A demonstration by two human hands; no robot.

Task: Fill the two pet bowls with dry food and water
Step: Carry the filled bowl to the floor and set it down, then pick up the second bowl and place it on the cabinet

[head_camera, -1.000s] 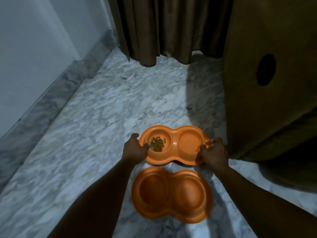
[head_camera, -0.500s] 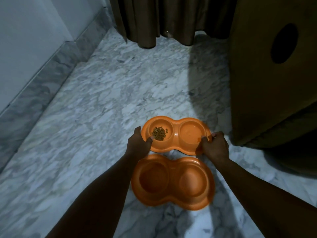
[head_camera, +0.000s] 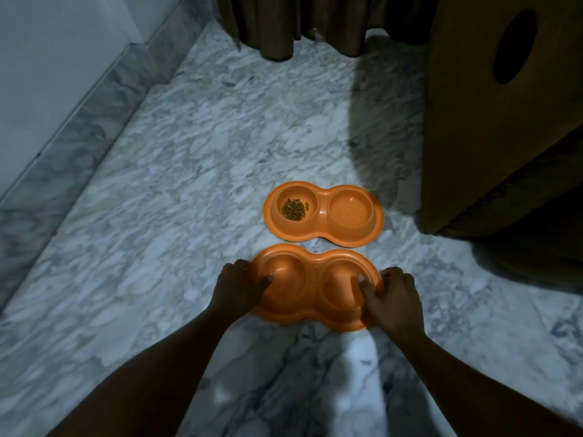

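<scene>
Two orange double pet bowls lie on the marble floor. The far bowl (head_camera: 323, 216) holds a small heap of dry food (head_camera: 294, 209) in its left cup; its right cup looks smooth, and I cannot tell if water is in it. The near bowl (head_camera: 315, 285) has both cups bare. My left hand (head_camera: 239, 288) grips its left rim, thumb inside the left cup. My right hand (head_camera: 391, 298) grips its right rim, thumb over the right cup's edge.
A tall brown cardboard-like box (head_camera: 492, 115) with a round hole stands at the right, close to the far bowl. Brown curtains (head_camera: 303, 23) hang at the back. A white wall with a marble skirting (head_camera: 82, 121) runs along the left.
Both hands let go of the far bowl, which now rests on the floor, and moved back to grip the near bowl by its two ends.
</scene>
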